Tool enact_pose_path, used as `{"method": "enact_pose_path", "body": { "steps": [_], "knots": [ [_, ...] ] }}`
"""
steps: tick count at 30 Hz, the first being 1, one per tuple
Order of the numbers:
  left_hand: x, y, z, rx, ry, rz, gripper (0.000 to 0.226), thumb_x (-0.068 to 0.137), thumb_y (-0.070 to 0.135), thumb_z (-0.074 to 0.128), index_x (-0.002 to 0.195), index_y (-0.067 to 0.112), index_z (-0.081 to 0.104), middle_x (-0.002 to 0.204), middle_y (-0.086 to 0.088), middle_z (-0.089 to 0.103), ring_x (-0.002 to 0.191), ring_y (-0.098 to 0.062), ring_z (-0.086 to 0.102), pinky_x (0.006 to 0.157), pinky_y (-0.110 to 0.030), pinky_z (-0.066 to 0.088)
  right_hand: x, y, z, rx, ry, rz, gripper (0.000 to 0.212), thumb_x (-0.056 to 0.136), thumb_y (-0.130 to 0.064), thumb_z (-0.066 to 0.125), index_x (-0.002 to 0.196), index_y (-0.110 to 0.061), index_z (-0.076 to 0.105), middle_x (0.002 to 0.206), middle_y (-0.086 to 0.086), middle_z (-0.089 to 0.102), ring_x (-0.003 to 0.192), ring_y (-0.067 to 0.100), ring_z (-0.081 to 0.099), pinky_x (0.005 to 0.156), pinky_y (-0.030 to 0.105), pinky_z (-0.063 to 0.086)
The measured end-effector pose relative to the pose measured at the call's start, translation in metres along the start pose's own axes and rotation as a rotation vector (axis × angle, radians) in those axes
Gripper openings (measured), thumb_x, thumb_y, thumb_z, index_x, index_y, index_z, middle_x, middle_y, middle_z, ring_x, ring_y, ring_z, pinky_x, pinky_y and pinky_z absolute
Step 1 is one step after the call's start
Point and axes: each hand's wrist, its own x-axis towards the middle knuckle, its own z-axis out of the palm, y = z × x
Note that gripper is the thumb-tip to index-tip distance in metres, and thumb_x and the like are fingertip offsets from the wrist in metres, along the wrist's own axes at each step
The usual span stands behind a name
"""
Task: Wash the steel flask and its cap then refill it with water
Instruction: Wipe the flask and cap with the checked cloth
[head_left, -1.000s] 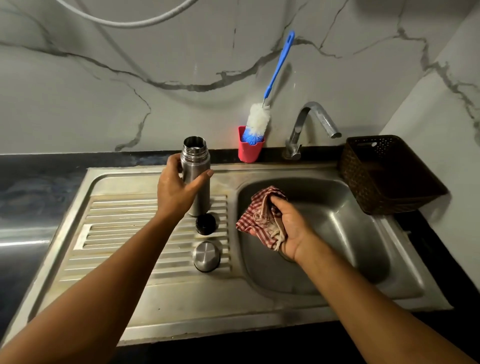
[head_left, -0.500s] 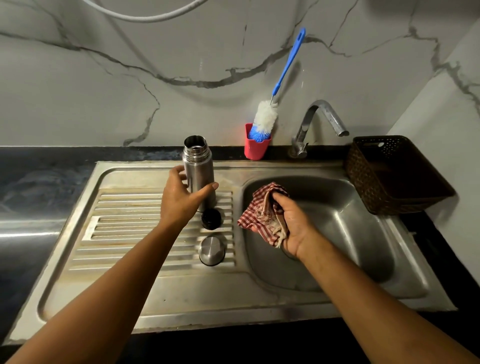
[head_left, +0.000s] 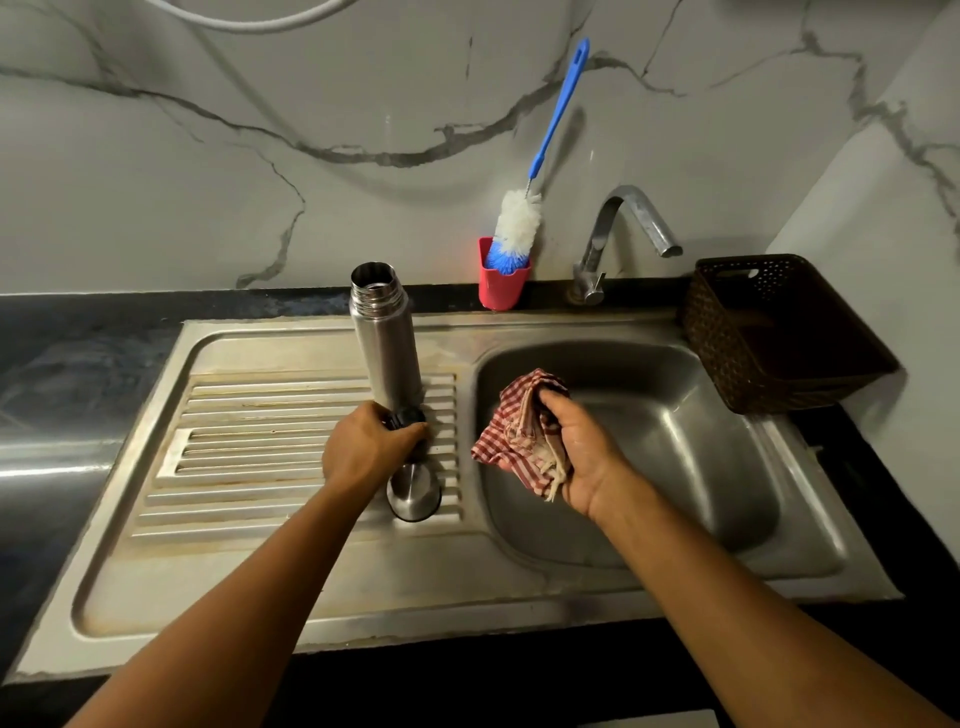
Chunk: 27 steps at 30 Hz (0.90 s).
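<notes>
The open steel flask (head_left: 387, 338) stands upright on the ribbed drainboard (head_left: 249, 441), with no hand on it. Just in front of its base my left hand (head_left: 366, 449) closes over the small black inner stopper (head_left: 408, 418). The steel outer cap (head_left: 414, 493) rests on the ribs right below that hand. Over the left side of the sink basin (head_left: 675, 441) my right hand (head_left: 576, 452) grips a bunched red-and-white checked cloth (head_left: 519, 431).
A blue-handled bottle brush (head_left: 524, 208) leans in a red cup (head_left: 501, 283) against the marble wall. The steel tap (head_left: 623, 234) is behind the basin, no water running. A dark woven basket (head_left: 774, 332) sits on the counter at right.
My left hand let go of the flask, which now stands free, and dropped down onto the black stopper. My right hand kept the cloth over the basin.
</notes>
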Motion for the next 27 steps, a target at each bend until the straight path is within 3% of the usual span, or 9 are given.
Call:
{"method": "enact_pose_path", "body": {
  "steps": [3, 8, 11, 15, 17, 20, 22, 24, 27],
  "knots": [
    [-0.018, 0.009, -0.007, -0.16, 0.046, 0.106, 0.043, 0.09, 0.049, 0.074, 0.124, 0.023, 0.065, 0.103, -0.003, 0.072, 0.085, -0.024, 0.067, 0.067, -0.033, 0.049, -0.004, -0.004, -0.011, -0.008, -0.018, -0.041, 0.047, 0.099, -0.044, 0.059, 0.126, -0.008, 0.069, 0.117, 0.018, 0.074, 0.114, 0.037, 0.069, 0.103, 0.06, 0.05],
    [-0.04, 0.056, -0.001, -0.655, -0.262, 0.127, 0.027, 0.104, 0.044, 0.058, 0.125, 0.028, 0.065, 0.107, -0.009, 0.071, 0.074, -0.025, 0.064, 0.06, -0.034, 0.053, -0.018, -0.026, -0.017, 0.011, -0.105, -0.264, 0.05, 0.091, -0.045, 0.063, 0.123, -0.008, 0.072, 0.117, 0.015, 0.074, 0.118, 0.035, 0.066, 0.105, 0.049, 0.051],
    [-0.044, 0.086, 0.013, -0.706, -0.381, 0.033, 0.047, 0.102, 0.061, 0.053, 0.125, 0.021, 0.063, 0.093, -0.011, 0.072, 0.069, -0.021, 0.063, 0.059, -0.031, 0.05, -0.03, -0.044, -0.024, -0.057, -0.173, -0.474, 0.055, 0.091, -0.043, 0.058, 0.135, -0.01, 0.064, 0.125, 0.011, 0.072, 0.12, 0.029, 0.064, 0.097, 0.039, 0.052],
    [-0.06, 0.122, 0.033, -0.814, -0.513, -0.037, 0.06, 0.103, 0.069, 0.039, 0.119, 0.02, 0.069, 0.086, -0.006, 0.075, 0.071, -0.016, 0.069, 0.06, -0.027, 0.055, -0.036, -0.04, -0.042, -0.623, -0.36, -0.775, 0.05, 0.1, -0.034, 0.045, 0.148, -0.02, 0.048, 0.152, 0.001, 0.05, 0.139, 0.015, 0.049, 0.114, 0.035, 0.042],
    [-0.074, 0.138, 0.046, -0.812, -0.543, -0.048, 0.059, 0.105, 0.066, 0.035, 0.11, 0.02, 0.071, 0.087, -0.007, 0.077, 0.073, -0.015, 0.072, 0.062, -0.028, 0.057, -0.035, -0.03, -0.056, -0.984, -0.217, -0.939, 0.052, 0.098, -0.036, 0.047, 0.148, -0.022, 0.044, 0.149, -0.001, 0.048, 0.134, 0.011, 0.05, 0.111, 0.036, 0.046],
    [-0.099, 0.153, 0.071, -0.704, -0.487, -0.011, 0.058, 0.108, 0.062, 0.032, 0.092, 0.02, 0.07, 0.066, 0.002, 0.07, 0.046, -0.002, 0.063, 0.041, -0.015, 0.042, -0.031, -0.023, -0.082, -1.115, 0.026, -1.129, 0.047, 0.1, -0.038, 0.042, 0.143, -0.019, 0.047, 0.136, 0.002, 0.056, 0.12, 0.014, 0.057, 0.102, 0.037, 0.049],
    [-0.107, 0.155, 0.085, -0.668, -0.422, 0.092, 0.054, 0.108, 0.059, 0.033, 0.097, 0.023, 0.071, 0.085, -0.002, 0.077, 0.064, -0.001, 0.071, 0.053, -0.017, 0.052, -0.034, -0.025, -0.088, -1.052, 0.118, -1.061, 0.041, 0.1, -0.044, 0.036, 0.134, -0.026, 0.05, 0.123, 0.0, 0.063, 0.108, 0.015, 0.063, 0.092, 0.037, 0.053],
    [-0.112, 0.157, 0.095, -0.655, -0.364, 0.211, 0.046, 0.109, 0.057, 0.037, 0.106, 0.027, 0.072, 0.103, -0.005, 0.079, 0.088, -0.008, 0.076, 0.079, -0.027, 0.06, -0.038, -0.032, -0.086, -0.879, 0.152, -0.854, 0.036, 0.1, -0.052, 0.033, 0.124, -0.033, 0.052, 0.111, -0.002, 0.069, 0.098, 0.017, 0.068, 0.084, 0.038, 0.057],
    [-0.118, 0.16, 0.105, -0.553, -0.235, 0.4, 0.041, 0.108, 0.058, 0.038, 0.108, 0.028, 0.066, 0.097, 0.001, 0.075, 0.089, -0.01, 0.072, 0.084, -0.033, 0.057, -0.043, -0.064, -0.09, -0.555, 0.093, -0.368, 0.039, 0.104, -0.052, 0.042, 0.119, -0.025, 0.065, 0.105, 0.005, 0.076, 0.098, 0.027, 0.073, 0.087, 0.041, 0.059]
  ]
}}
